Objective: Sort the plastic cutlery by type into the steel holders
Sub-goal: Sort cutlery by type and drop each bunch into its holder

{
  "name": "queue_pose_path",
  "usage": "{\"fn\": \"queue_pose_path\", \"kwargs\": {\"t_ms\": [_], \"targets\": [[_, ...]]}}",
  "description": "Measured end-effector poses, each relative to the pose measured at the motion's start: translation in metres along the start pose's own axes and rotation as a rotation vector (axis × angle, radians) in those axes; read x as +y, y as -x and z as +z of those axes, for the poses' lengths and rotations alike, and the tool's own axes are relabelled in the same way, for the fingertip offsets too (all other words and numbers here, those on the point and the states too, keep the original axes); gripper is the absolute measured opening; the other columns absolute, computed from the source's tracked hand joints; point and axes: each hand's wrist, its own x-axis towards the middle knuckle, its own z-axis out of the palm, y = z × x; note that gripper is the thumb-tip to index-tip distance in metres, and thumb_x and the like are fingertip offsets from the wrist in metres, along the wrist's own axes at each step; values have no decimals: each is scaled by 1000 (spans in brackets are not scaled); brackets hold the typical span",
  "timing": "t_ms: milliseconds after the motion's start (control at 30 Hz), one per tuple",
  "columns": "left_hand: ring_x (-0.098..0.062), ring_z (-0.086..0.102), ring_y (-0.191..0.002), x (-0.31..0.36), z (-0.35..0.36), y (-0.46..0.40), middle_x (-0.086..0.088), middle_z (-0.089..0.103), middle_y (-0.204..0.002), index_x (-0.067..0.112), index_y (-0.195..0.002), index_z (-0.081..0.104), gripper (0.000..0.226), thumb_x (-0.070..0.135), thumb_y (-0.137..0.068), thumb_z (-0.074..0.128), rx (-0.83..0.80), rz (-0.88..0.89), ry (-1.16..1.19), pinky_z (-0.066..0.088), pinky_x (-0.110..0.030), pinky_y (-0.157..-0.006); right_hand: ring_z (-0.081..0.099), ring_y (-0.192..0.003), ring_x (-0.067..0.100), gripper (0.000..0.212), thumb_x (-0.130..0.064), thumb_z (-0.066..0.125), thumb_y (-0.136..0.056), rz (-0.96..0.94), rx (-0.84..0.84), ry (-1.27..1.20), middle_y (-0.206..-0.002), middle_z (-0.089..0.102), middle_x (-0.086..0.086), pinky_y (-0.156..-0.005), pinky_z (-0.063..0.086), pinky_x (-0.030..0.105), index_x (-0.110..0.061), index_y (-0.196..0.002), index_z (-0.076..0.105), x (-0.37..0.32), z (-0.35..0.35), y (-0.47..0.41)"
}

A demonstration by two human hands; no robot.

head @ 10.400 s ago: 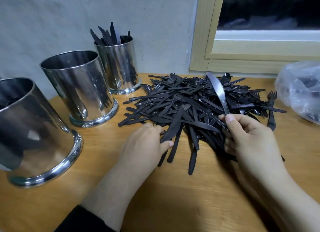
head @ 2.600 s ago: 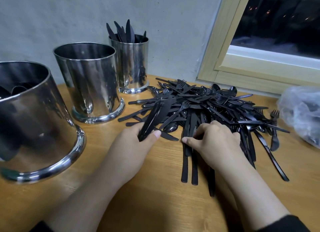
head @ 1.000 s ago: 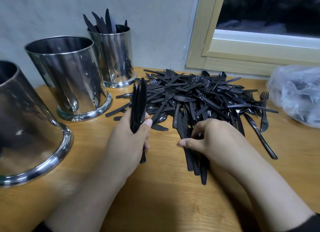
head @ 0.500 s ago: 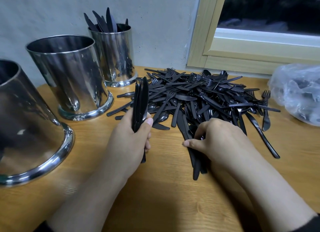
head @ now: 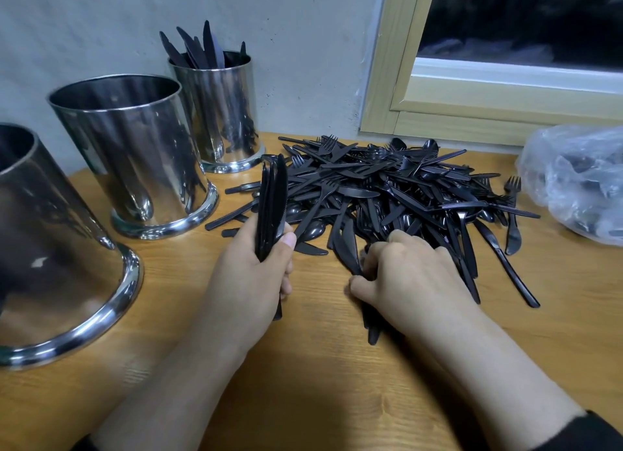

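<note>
A heap of black plastic cutlery point(head: 387, 187) lies on the wooden table point(head: 303, 383): forks, knives and spoons mixed. My left hand point(head: 249, 282) grips a bundle of black knives point(head: 271, 201), blades up. My right hand point(head: 404, 278) sits at the heap's near edge, fingers curled round several knife handles point(head: 372, 329) that stick out below it. Three steel holders stand at the left: the far holder point(head: 219, 113) has knives in it, the middle holder point(head: 135, 154) and the near holder point(head: 50, 248) show no contents from here.
A clear plastic bag point(head: 576, 181) with more dark cutlery lies at the right edge. A grey wall and a wooden window frame point(head: 438, 120) close off the back. Bare table shows between my forearms.
My right hand has curled tighter around the knives at the heap's edge and drawn them together. My left hand holds its bundle much as before.
</note>
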Motion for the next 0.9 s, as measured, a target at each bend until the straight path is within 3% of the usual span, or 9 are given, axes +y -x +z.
{"fn": "queue_pose_path", "kwargs": {"t_ms": [533, 733, 900], "targets": [[-15, 66, -59, 1, 0, -1, 4, 63, -67, 26, -90, 61, 14, 26, -103, 56, 37, -36, 66, 58, -27, -59, 48, -100, 16, 36, -62, 60, -83, 2, 6, -6, -92, 45, -10, -92, 36, 40, -29, -97, 66, 0, 0, 1], [-14, 65, -60, 3, 0, -1, 4, 64, -68, 26, -94, 63, 11, 27, -103, 56, 33, -64, 94, 60, -33, -63, 48, -105, 16, 36, -60, 60, -85, -9, 29, 2, -95, 47, -10, -92, 34, 40, -32, -106, 68, 0, 0, 0], [-14, 64, -59, 3, 0, -1, 4, 63, -68, 26, -93, 63, 12, 27, -103, 57, 31, -74, 96, 59, -34, -63, 47, -102, 16, 34, -61, 60, -85, -16, 31, -6, -93, 45, -11, -91, 34, 40, -31, -100, 66, -1, 1, 1]]}}
